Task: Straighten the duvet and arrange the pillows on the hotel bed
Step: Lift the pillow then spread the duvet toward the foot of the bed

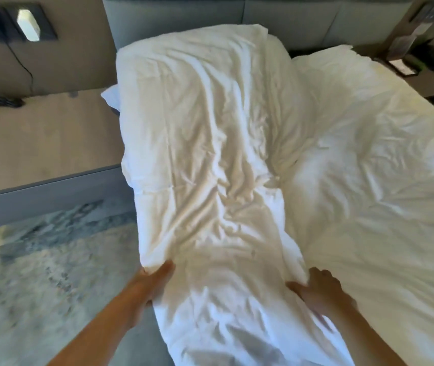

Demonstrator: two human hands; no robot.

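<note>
A white, heavily wrinkled duvet (205, 159) lies folded over itself along the left side of the bed, reaching up to the grey headboard (289, 19). My left hand (155, 281) grips its left edge near the bottom, thumb on top. My right hand (318, 291) grips a bunched fold on the duvet's right side. A white pillow corner (110, 97) sticks out from under the duvet at the upper left. The rest of the bed (382, 167) to the right shows crumpled white bedding.
Left of the bed runs a pale wooden bench (39, 143) with a grey front, and patterned carpet (52, 273) below it. A wall panel with a cable (23, 67) sits at the upper left. A nightstand with dark items (421, 64) stands at the upper right.
</note>
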